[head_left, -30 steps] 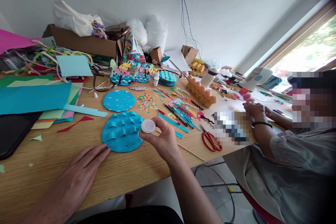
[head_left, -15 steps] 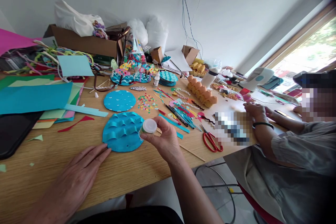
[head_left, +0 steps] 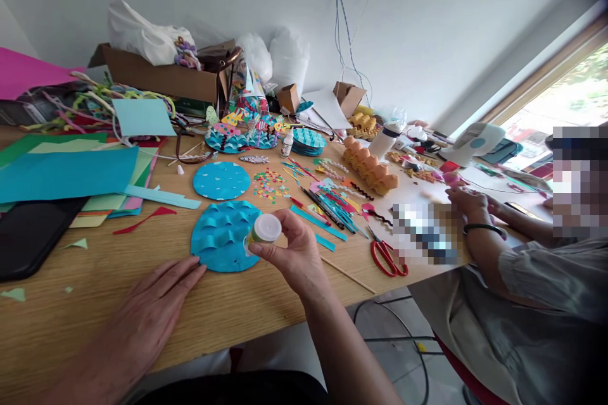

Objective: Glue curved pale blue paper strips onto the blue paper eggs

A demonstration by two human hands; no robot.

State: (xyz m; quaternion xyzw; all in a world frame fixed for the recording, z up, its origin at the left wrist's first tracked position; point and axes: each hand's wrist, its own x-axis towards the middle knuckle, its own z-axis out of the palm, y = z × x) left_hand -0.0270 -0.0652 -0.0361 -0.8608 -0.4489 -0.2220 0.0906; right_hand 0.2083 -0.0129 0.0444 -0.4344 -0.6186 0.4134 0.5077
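Right hand [head_left: 300, 254]: wrapped about a small squeeze bottle [head_left: 266, 228], thumb on the near side, fingers curled round the far side.
Squeeze bottle: held tilted, flat base turned up, over the right edge of a blue disc [head_left: 208, 255]; its nozzle cannot be made out. It looks like a glue bottle, probably light, with walls that give under pressure; the middle of the body is the place to hold it, since a hard pinch could let out too much.
Left hand [head_left: 154, 304]: relaxed and grasping nothing, laid flat on the wooden table [head_left: 237, 313], fingertips at the disc's lower left rim.
Blue disc: flat on the table between the hands; likely light and fairly stiff, so apt to slide unless steadied. Its bare rim is the safe hold.
Paper waves [head_left: 217, 241]: raised loops in rows on the disc; they look thin and easily crushed, so best left unpressed.
Flat blue disc [head_left: 221, 180]: just beyond, speckled with pale patches, without loops.
White conical cap [head_left: 180, 169]: on the table, left of the speckled disc.
Blue paper strips [head_left: 325, 241]: right of the right hand, flimsy, best lifted by an end.
Red-handled scissors [head_left: 384, 257]: farther right, near the table edge.
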